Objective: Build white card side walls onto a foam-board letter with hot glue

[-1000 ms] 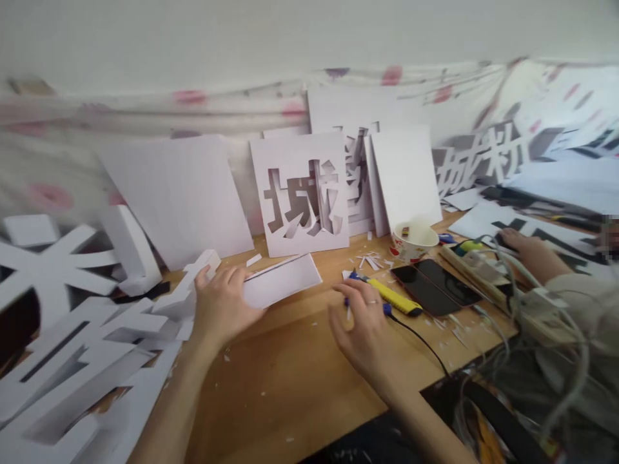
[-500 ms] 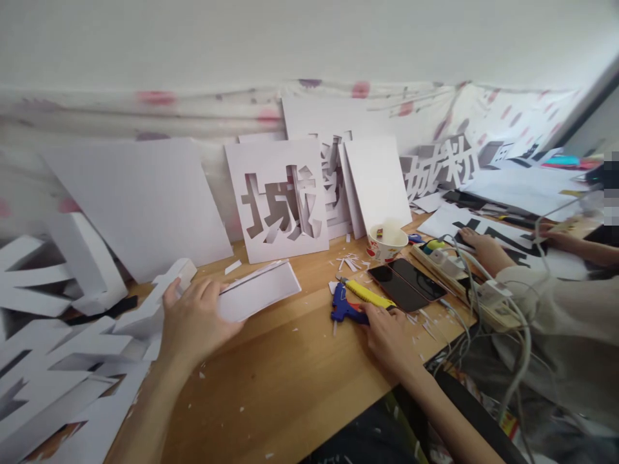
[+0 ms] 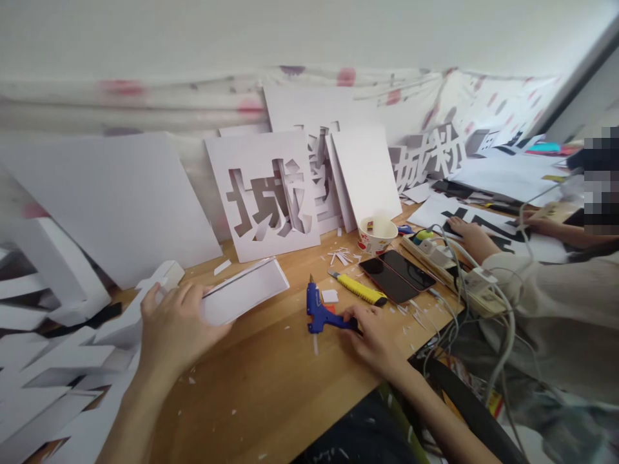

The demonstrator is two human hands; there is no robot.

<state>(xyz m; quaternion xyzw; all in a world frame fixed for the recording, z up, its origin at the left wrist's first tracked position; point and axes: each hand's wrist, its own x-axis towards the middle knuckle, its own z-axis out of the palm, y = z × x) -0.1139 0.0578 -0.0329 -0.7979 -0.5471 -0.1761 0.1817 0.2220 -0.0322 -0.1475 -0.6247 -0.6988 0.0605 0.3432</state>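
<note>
My left hand (image 3: pixel 181 322) is closed around the near end of a white foam-board strip piece (image 3: pixel 249 290), folded like a shallow box, over the table's left half. In my right hand (image 3: pixel 370 335) is the handle of a blue glue gun (image 3: pixel 319 308), its nozzle pointing away from me and a clear glue stick poking out of its back. Beyond the gun lies a yellow utility knife (image 3: pixel 358 289) on the wood, with a small white square (image 3: pixel 330 296) beside it.
White cut-out characters (image 3: pixel 58 374) crowd the left. Boards, one with a cut character (image 3: pixel 261 200), lean at the back. A paper cup (image 3: pixel 377 235), two phones (image 3: pixel 399 277) and a power strip (image 3: pixel 445 270) stand right. A co-worker's hand (image 3: pixel 471 235) rests on printed paper.
My right hand has drawn the glue gun left and toward me, away from the utility knife. My left hand still holds the foam-board piece. The view has shifted slightly.
</note>
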